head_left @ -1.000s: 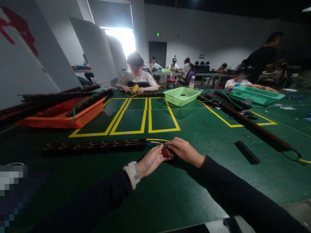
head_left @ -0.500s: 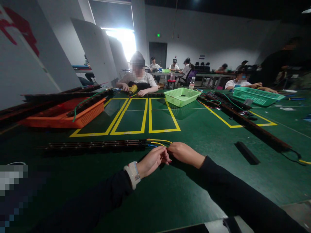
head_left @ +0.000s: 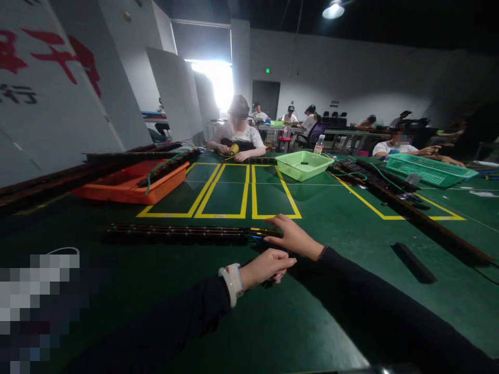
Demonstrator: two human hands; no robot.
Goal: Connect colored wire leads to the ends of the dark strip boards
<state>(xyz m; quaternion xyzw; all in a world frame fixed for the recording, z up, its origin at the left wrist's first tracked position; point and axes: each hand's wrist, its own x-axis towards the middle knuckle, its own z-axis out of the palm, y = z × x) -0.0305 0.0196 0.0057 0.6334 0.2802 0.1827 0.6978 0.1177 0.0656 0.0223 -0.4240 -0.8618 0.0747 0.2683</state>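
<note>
A long dark strip lies across the green table in front of me. Yellow and blue wires come out of its right end. My right hand sits at that end, thumb below and fingers above, closed around the wires. My left hand hovers just nearer to me, off the strip, with its fingers loosely stretched to the right and nothing in them. It wears a white wristband. Both arms are in dark sleeves.
An orange basket holding dark strips stands at the left. A light green basket and a teal basket stand further back. More long strips and a small black bar lie to the right. Yellow tape rectangles mark the middle. Several people sit across the table.
My left hand has let go of the wires and drawn back toward me. My right hand has moved onto the strip's end. The camera has tilted up and shifted.
</note>
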